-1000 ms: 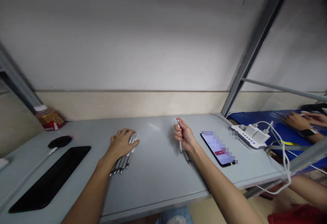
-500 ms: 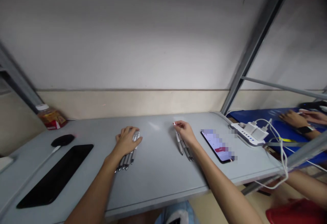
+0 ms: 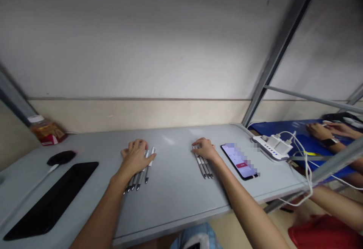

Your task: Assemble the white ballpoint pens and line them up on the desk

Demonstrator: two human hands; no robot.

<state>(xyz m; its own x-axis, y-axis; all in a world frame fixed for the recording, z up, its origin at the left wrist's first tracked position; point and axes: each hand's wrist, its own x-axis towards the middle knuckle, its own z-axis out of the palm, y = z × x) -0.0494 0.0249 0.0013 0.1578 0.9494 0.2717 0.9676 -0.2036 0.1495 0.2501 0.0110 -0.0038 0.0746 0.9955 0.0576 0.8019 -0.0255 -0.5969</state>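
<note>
Several grey-and-white pens [image 3: 138, 181] lie side by side on the grey desk, pointing towards me. My left hand [image 3: 135, 156] rests over their far ends, thumb stretched out to the rightmost pen [image 3: 148, 171] and the other fingers curled forward. That pen lies slightly apart from the others. To the right, my right hand [image 3: 204, 148] closes over the far ends of a smaller group of similar pens [image 3: 205, 169]. Their near tips show, lined up almost evenly; the ends under my fingers are hidden.
A lit phone [image 3: 239, 162] lies right of my right hand, near a white power strip [image 3: 270, 148] with cables. At left are a black tablet-like slab [image 3: 53, 199], a black puck-shaped object [image 3: 61, 158] and a jar [image 3: 47, 129]. A co-worker's hands [image 3: 320, 131] are over a blue table.
My right hand has lowered onto the right pens, whose tips now lie more level. My left hand has shifted slightly left, and a gap shows beside the rightmost pen. The view has moved a little.
</note>
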